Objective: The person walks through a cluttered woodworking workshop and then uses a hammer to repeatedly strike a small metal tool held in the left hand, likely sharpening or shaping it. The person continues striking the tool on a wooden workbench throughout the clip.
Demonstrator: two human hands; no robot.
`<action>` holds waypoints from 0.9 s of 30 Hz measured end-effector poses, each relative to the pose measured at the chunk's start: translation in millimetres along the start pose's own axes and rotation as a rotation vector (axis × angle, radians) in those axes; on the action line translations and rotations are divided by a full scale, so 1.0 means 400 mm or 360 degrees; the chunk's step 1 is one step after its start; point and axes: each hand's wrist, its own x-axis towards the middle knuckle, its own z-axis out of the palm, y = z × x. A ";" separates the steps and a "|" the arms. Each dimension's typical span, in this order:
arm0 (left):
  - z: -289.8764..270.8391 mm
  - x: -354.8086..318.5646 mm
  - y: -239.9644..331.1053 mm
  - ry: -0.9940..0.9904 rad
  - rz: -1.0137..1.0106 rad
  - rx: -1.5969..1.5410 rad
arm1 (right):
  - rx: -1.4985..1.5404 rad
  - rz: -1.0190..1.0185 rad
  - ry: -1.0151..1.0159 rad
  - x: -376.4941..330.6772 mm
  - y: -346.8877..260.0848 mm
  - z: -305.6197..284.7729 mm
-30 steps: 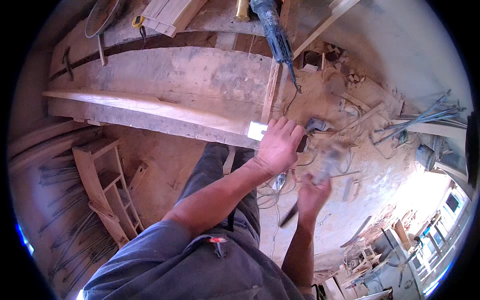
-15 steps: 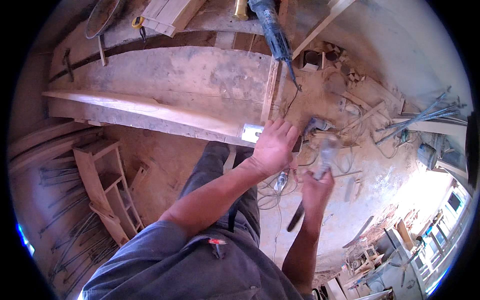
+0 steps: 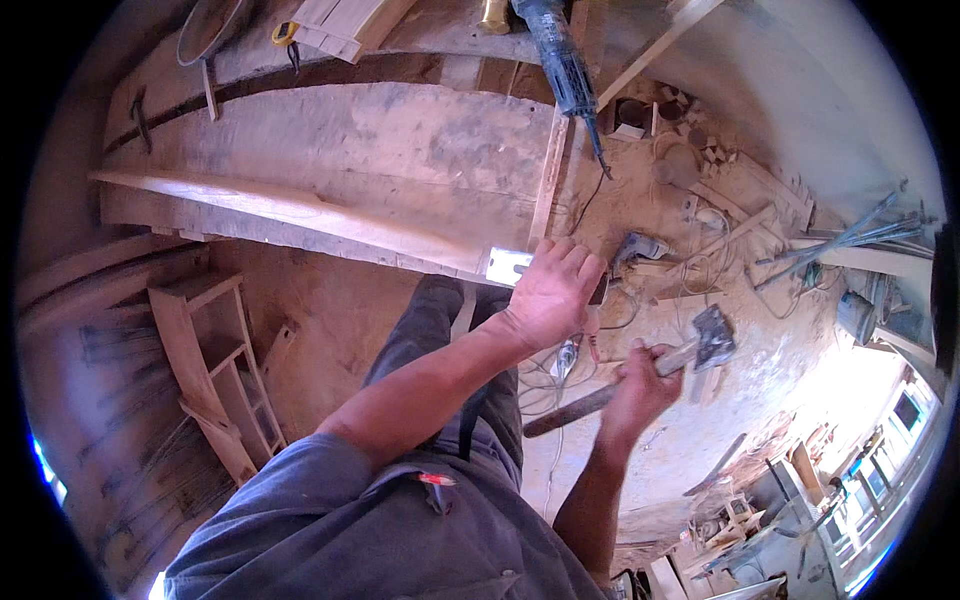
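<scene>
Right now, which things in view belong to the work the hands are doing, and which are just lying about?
In use:
- hammer, gripped in the right hand
- long plank and metal square, under the left hand

Lying about:
- power drill
- small wooden shelf frame
- loose cables
- metal rods

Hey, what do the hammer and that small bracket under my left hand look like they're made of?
The hammer in the right hand looks to have a dark, dull metal head, probably steel, on a worn brown wooden handle. The bracket beside the left hand looks like bright sheet metal: it glares white in the light. The long plank it sits on is pale bare wood.
</scene>
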 end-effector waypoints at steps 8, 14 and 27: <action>0.000 -0.028 -0.004 -0.0054 0.0039 0.0050 | -0.0561 -0.0264 -0.0396 0.042 0.078 -0.036; 0.002 -0.015 -0.003 0.0030 0.0043 -0.0102 | -0.1024 -0.0853 -0.0542 0.008 0.085 -0.002; 0.002 -0.046 -0.018 0.0032 -0.0017 -0.0042 | -0.0741 -0.0171 -0.0579 0.025 0.058 -0.006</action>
